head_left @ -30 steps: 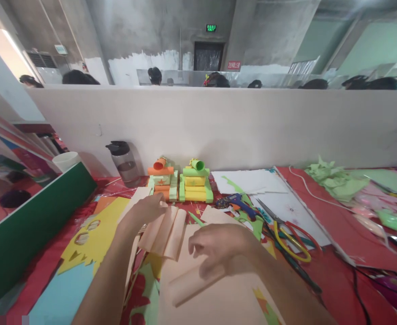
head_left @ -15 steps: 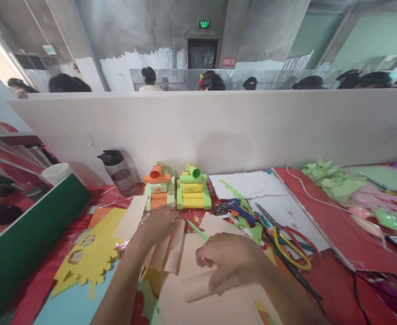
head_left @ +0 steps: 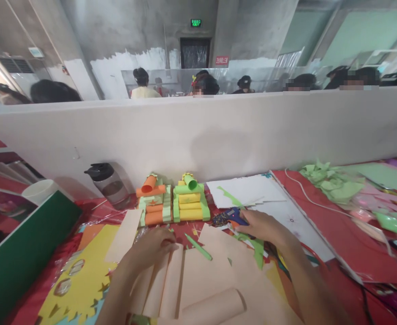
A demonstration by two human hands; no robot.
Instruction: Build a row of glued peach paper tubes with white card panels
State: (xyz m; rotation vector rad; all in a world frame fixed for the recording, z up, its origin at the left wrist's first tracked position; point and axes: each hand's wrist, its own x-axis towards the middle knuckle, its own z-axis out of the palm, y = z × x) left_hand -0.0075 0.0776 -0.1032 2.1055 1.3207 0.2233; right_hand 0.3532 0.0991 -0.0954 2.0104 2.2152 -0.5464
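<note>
My left hand [head_left: 154, 248] is curled over the far ends of peach paper rolls [head_left: 171, 280] lying side by side. Its fingertips are bent in at the top of the rolls. My right hand [head_left: 264, 225] is closed round the handle of a blue glue gun [head_left: 230, 216], which lies on the tabletop with its nozzle to the left. A separate peach paper roll [head_left: 215, 307] rests on flat peach sheets [head_left: 215, 266] in front of me. Between my hands lies a light green pen [head_left: 198, 246].
Two paper tanks, one orange and green [head_left: 154, 201], one yellow and green [head_left: 191, 198], stand by the white partition [head_left: 171, 135]. A water bottle [head_left: 108, 185], yellow cut-out paper [head_left: 79, 271] and a green board [head_left: 29, 243] are at left. White sheets [head_left: 252, 187] lie right; people sit beyond.
My right hand has left the loose paper roll and moved forward and right onto the glue gun. The left hand stays at the paper rolls. The view has shifted slightly.
</note>
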